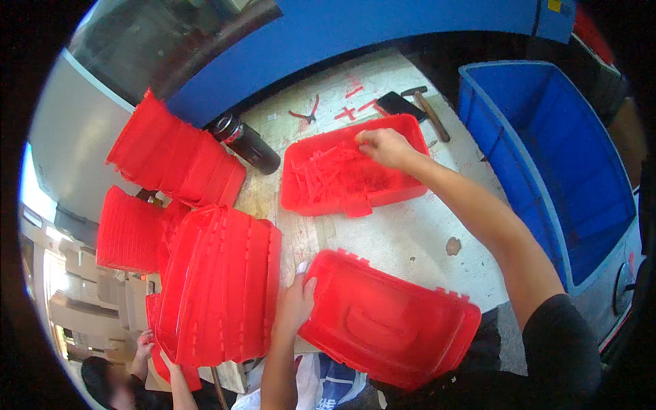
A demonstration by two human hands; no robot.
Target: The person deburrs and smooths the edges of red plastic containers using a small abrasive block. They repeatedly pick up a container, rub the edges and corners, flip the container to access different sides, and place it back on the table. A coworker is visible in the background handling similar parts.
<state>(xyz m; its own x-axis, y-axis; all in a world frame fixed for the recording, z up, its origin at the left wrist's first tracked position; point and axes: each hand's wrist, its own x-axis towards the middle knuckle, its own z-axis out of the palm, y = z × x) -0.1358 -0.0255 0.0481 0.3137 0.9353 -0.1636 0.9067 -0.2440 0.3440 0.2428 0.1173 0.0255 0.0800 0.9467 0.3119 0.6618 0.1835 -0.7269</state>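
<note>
My left hand (296,301) grips the left edge of a red plastic lid (389,321), which is tilted at the table's near edge. The lid has a raised shape in its middle and small tabs along its rim. Beyond it sits a red plastic box (355,203) with a heap of thin red plastic scraps (328,174) inside. My right hand (386,147) is over the far right part of this box, its fingers pinched together; what they hold, if anything, is too small to make out.
Stacked red boxes (225,287) rise at left, with more red stacks (174,154) behind. A black bottle (249,145), pliers (309,111), a black phone-like slab (401,106) and a hammer (432,116) lie beyond. A blue bin (509,147) stands right. Another person's hands (145,344) touch red plastic lower left.
</note>
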